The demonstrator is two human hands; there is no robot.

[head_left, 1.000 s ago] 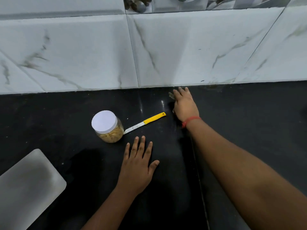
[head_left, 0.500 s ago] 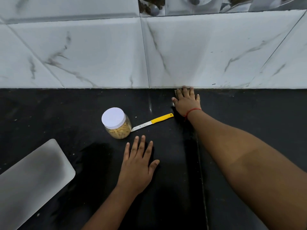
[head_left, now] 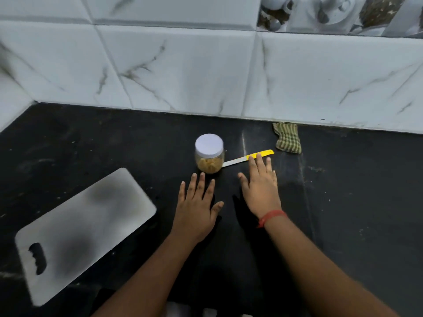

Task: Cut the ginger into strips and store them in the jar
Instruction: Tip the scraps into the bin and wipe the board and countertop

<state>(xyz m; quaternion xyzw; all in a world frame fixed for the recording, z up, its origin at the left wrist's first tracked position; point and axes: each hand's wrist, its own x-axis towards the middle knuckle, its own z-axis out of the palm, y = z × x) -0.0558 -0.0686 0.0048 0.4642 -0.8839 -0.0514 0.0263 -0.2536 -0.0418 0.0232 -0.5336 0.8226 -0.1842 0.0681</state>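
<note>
The jar (head_left: 209,153) stands upright on the black counter (head_left: 357,202) with its white lid (head_left: 209,144) on and pale yellow ginger strips (head_left: 208,165) inside — no label or writing can be read on it. Just right of the jar lies the yellow-handled knife (head_left: 248,158), its blade tip at the jar's base, and the right hand (head_left: 261,188) lies flat with straight fingers, fingertips overlapping the handle, gripping nothing. Just in front of the jar the left hand (head_left: 196,203) rests flat and spread, a steel cutting board (head_left: 80,229) lies to the jar's front left, and a striped cloth (head_left: 287,137) sits to its right against the tiled wall (head_left: 183,72).
</note>
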